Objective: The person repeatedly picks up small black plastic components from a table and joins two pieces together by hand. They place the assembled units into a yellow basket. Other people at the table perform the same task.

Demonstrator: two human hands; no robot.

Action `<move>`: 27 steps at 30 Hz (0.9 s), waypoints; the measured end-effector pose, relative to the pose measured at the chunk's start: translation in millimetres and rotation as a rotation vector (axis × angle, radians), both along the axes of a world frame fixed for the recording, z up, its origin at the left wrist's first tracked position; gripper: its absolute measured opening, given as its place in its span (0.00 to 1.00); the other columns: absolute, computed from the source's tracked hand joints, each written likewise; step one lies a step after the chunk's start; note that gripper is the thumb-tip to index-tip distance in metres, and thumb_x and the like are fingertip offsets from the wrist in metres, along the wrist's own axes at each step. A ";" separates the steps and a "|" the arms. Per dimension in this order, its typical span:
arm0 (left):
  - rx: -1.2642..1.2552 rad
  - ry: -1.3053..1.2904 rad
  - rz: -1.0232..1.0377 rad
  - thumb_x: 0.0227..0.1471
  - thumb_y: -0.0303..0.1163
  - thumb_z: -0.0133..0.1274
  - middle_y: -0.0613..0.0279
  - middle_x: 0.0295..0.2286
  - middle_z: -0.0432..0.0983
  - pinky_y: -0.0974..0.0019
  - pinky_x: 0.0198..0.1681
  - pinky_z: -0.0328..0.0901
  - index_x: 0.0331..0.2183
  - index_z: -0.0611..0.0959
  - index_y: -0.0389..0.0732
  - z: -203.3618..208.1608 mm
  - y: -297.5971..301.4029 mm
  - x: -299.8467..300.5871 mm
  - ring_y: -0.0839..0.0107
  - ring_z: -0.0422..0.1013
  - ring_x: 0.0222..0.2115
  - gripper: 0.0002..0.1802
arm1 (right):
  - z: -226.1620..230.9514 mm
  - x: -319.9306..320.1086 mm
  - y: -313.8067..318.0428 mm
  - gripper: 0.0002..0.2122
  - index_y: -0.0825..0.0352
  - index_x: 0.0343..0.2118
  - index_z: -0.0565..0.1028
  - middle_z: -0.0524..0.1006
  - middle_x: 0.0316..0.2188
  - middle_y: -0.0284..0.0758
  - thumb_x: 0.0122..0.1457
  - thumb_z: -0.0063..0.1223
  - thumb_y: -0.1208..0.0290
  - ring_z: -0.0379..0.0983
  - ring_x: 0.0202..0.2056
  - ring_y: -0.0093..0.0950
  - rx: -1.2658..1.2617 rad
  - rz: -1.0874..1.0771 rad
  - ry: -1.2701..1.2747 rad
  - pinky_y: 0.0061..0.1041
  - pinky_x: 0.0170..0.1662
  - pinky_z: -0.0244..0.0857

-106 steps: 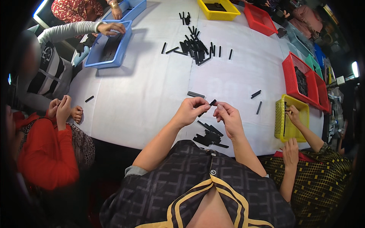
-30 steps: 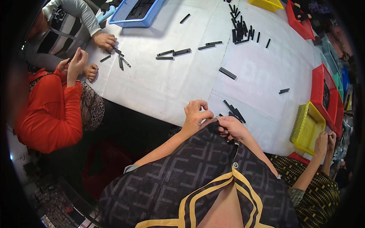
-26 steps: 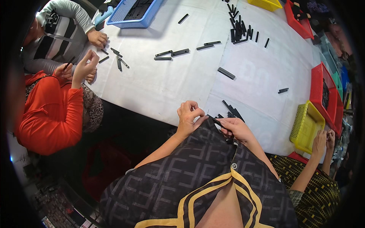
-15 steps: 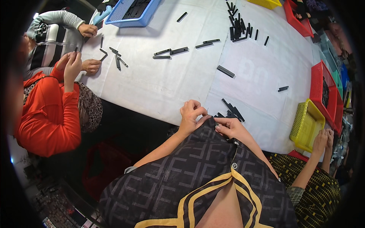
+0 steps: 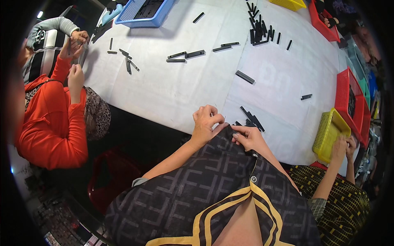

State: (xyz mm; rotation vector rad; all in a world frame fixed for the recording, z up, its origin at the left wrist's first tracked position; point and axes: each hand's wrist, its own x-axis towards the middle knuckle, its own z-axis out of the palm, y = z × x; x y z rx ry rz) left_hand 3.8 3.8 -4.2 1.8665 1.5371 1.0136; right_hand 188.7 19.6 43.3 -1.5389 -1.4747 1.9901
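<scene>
At the table's near edge my left hand (image 5: 206, 125) is closed, thumb and forefinger brought together in a pinch. A thin, pale sliver stands up at its fingertips, too small to name. My right hand (image 5: 248, 138) is closed as well, its fingers curled in close beside the left. Whatever they hold is hidden behind the front of my dark patterned shirt (image 5: 221, 151). Just beyond the right hand lies a small heap of black bar-shaped pieces (image 5: 252, 119) on the white-covered table (image 5: 197, 90).
More black bars (image 5: 257, 30) are clustered at the far side, with others scattered leftward. A blue basket (image 5: 154, 22) stands far left; yellow (image 5: 322, 141) and red baskets (image 5: 342, 88) line the right. Co-workers sit left, one in a red top (image 5: 53, 127), and right.
My hands stay nearly in place. At left, the striped-top co-worker's hands have risen off the table and the red-sleeved hands have parted. The right co-worker's hands have moved lower, at the yellow basket.
</scene>
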 end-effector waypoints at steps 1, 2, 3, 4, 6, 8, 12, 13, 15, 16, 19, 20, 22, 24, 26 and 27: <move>-0.006 0.030 0.049 0.36 0.35 0.62 0.68 0.27 0.61 0.62 0.37 0.48 0.20 0.76 0.49 -5.4 -0.5 -1.9 0.68 0.59 0.30 0.09 | -2.3 2.7 -0.5 0.13 0.75 0.44 0.72 0.75 0.22 0.33 0.57 0.43 0.76 0.68 0.22 0.16 -0.026 -0.014 0.000 0.14 0.28 0.62; 0.002 0.007 0.066 0.36 0.35 0.62 0.68 0.26 0.61 0.62 0.37 0.48 0.20 0.76 0.49 -8.4 -1.3 -2.0 0.69 0.58 0.30 0.10 | -4.4 5.3 1.6 0.13 0.75 0.44 0.70 0.75 0.23 0.34 0.58 0.42 0.75 0.68 0.22 0.16 -0.084 -0.047 0.054 0.14 0.28 0.62; 0.002 -0.012 0.070 0.36 0.35 0.63 0.68 0.26 0.60 0.63 0.37 0.48 0.20 0.76 0.49 -10.3 -2.0 -1.7 0.69 0.58 0.30 0.10 | -7.0 9.5 4.0 0.13 0.75 0.45 0.69 0.74 0.23 0.34 0.59 0.40 0.75 0.68 0.22 0.17 -0.142 -0.080 0.103 0.15 0.28 0.62; 0.001 -0.030 0.076 0.35 0.35 0.63 0.68 0.25 0.60 0.63 0.36 0.48 0.20 0.76 0.49 -11.8 -2.8 -2.3 0.69 0.58 0.30 0.10 | -8.4 12.6 6.0 0.13 0.75 0.45 0.68 0.74 0.23 0.35 0.60 0.38 0.74 0.68 0.22 0.17 -0.201 -0.113 0.153 0.15 0.27 0.62; -0.006 -0.052 0.071 0.35 0.34 0.63 0.68 0.26 0.61 0.63 0.37 0.49 0.20 0.76 0.48 -12.9 -3.3 -2.6 0.69 0.59 0.30 0.10 | -7.8 15.8 8.1 0.13 0.74 0.46 0.66 0.74 0.24 0.35 0.61 0.36 0.74 0.66 0.22 0.17 -0.332 -0.252 0.240 0.15 0.27 0.61; -0.019 -0.056 0.051 0.34 0.33 0.63 0.68 0.27 0.63 0.63 0.37 0.50 0.20 0.75 0.47 -13.1 -3.1 -2.6 0.68 0.59 0.32 0.11 | 0.1 16.0 10.7 0.12 0.72 0.46 0.65 0.72 0.23 0.34 0.62 0.36 0.74 0.64 0.21 0.17 -0.445 -0.363 0.302 0.14 0.26 0.59; -0.019 -0.339 -0.057 0.37 0.26 0.61 0.63 0.31 0.69 0.66 0.37 0.58 0.21 0.74 0.42 -7.9 2.0 0.1 0.69 0.63 0.32 0.10 | -7.3 23.0 11.1 0.12 0.72 0.45 0.66 0.72 0.23 0.33 0.62 0.36 0.74 0.62 0.20 0.15 -0.628 -0.300 0.544 0.13 0.25 0.58; -0.086 -0.450 -0.092 0.38 0.25 0.60 0.62 0.31 0.71 0.68 0.36 0.59 0.21 0.73 0.40 -10.6 1.7 0.1 0.69 0.64 0.31 0.10 | -8.7 23.3 10.6 0.12 0.72 0.45 0.66 0.71 0.23 0.33 0.62 0.36 0.74 0.62 0.20 0.15 -0.658 -0.293 0.569 0.13 0.25 0.57; -0.199 -0.610 -0.139 0.40 0.22 0.59 0.61 0.31 0.72 0.71 0.34 0.62 0.21 0.72 0.38 -11.8 0.6 -0.4 0.71 0.65 0.30 0.09 | -9.1 22.8 10.4 0.11 0.71 0.44 0.67 0.71 0.22 0.32 0.62 0.37 0.73 0.61 0.19 0.14 -0.651 -0.254 0.540 0.13 0.24 0.56; -0.244 -0.658 -0.152 0.41 0.21 0.58 0.61 0.30 0.72 0.72 0.33 0.62 0.21 0.72 0.37 -11.6 -0.7 -1.1 0.72 0.65 0.29 0.09 | -9.2 21.9 11.2 0.11 0.71 0.43 0.68 0.71 0.21 0.31 0.61 0.38 0.72 0.61 0.18 0.14 -0.612 -0.224 0.487 0.13 0.23 0.56; -0.294 -0.714 -0.141 0.41 0.21 0.58 0.61 0.28 0.72 0.73 0.30 0.62 0.22 0.71 0.37 -13.6 -2.9 -0.1 0.73 0.64 0.28 0.09 | -1.4 13.1 13.9 0.11 0.71 0.39 0.71 0.72 0.18 0.29 0.61 0.40 0.70 0.61 0.16 0.14 -0.405 -0.073 0.224 0.13 0.22 0.55; -0.296 -0.717 -0.129 0.41 0.22 0.58 0.61 0.28 0.72 0.74 0.29 0.62 0.22 0.71 0.37 -14.4 -3.6 0.7 0.73 0.64 0.28 0.10 | 1.3 10.1 14.1 0.11 0.71 0.37 0.72 0.72 0.17 0.29 0.61 0.40 0.69 0.60 0.16 0.14 -0.319 -0.012 0.120 0.13 0.21 0.55; -0.265 -0.582 -0.117 0.41 0.22 0.58 0.61 0.28 0.71 0.72 0.31 0.61 0.22 0.72 0.38 -12.8 -3.2 1.7 0.72 0.64 0.29 0.09 | -4.9 9.9 11.1 0.12 0.71 0.34 0.73 0.71 0.15 0.29 0.61 0.40 0.67 0.60 0.14 0.15 -0.170 0.069 0.077 0.13 0.21 0.55; -0.163 -0.434 -0.109 0.40 0.22 0.58 0.61 0.29 0.70 0.70 0.34 0.61 0.21 0.72 0.39 -8.6 -1.9 3.7 0.70 0.64 0.30 0.09 | -6.6 7.6 9.3 0.13 0.71 0.33 0.73 0.71 0.14 0.29 0.61 0.40 0.66 0.60 0.14 0.15 -0.046 0.121 0.022 0.14 0.20 0.55; 0.007 -0.273 -0.105 0.40 0.24 0.59 0.61 0.30 0.68 0.67 0.36 0.60 0.21 0.73 0.40 -2.7 1.1 7.4 0.68 0.63 0.33 0.09 | -3.7 3.2 9.0 0.13 0.72 0.33 0.73 0.70 0.13 0.29 0.61 0.40 0.66 0.60 0.13 0.16 0.051 0.145 -0.045 0.16 0.20 0.55; -0.016 -0.279 -0.079 0.39 0.25 0.59 0.61 0.30 0.68 0.66 0.38 0.59 0.21 0.73 0.40 -3.7 0.7 5.9 0.67 0.63 0.34 0.09 | 1.8 3.8 11.0 0.13 0.72 0.33 0.73 0.70 0.13 0.29 0.61 0.39 0.66 0.60 0.14 0.16 0.046 0.164 -0.047 0.16 0.20 0.55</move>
